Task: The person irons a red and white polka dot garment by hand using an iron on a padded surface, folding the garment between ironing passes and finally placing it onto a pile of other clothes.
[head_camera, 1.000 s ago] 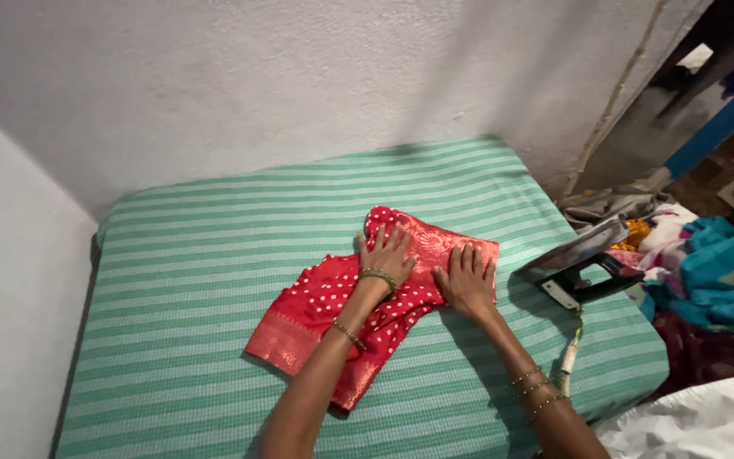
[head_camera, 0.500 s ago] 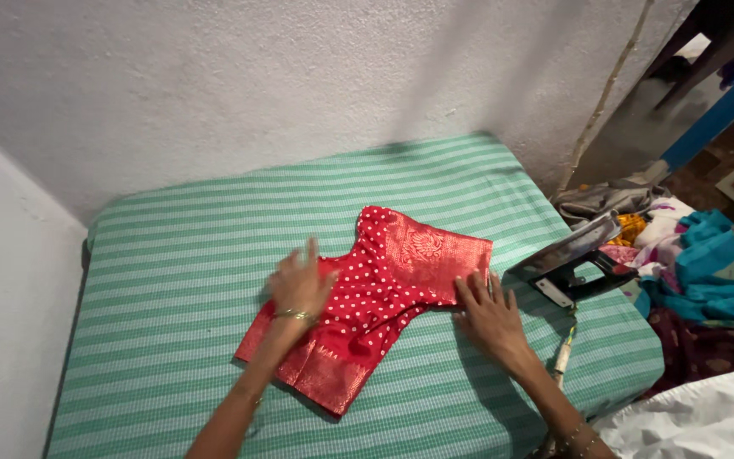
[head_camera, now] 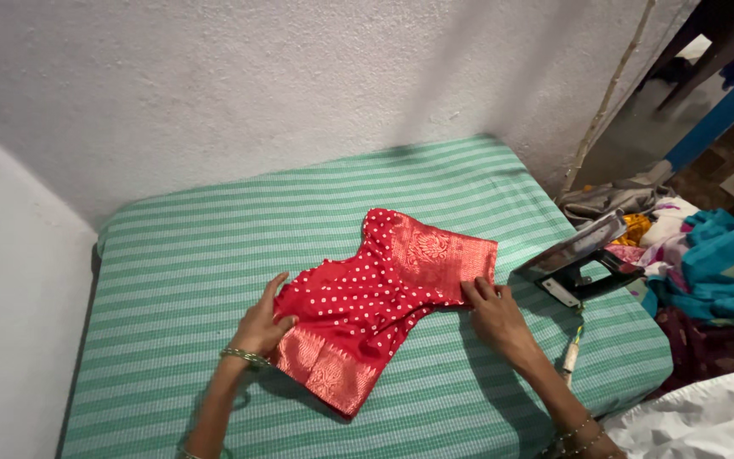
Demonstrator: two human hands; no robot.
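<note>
Fingers of the left hand [head_camera: 263,325] lie spread and flat, palm down, on the left edge of a red blouse [head_camera: 375,297] with white dots; nothing is gripped, only pressed. Fingers of the right hand [head_camera: 494,313] are also extended and loose, their tips touching the lower right hem of the blouse, at the woven gold-patterned sleeve panel; no pinch of cloth can be made out.

Blouse lies flat near the middle of a green-and-white striped pad [head_camera: 180,255], its long axis running diagonally from upper right to lower left. A 2nd gold-patterned panel sits at its lower end, just beside the left wrist, which wears a green bangle [head_camera: 245,357].

Electric iron [head_camera: 578,259] rests tilted at the pad's right edge, just right of the right hand, not touching it. Pile of mixed coloured clothes [head_camera: 707,272] lies beyond the iron. White plastered wall [head_camera: 299,76] stands behind the pad.
</note>
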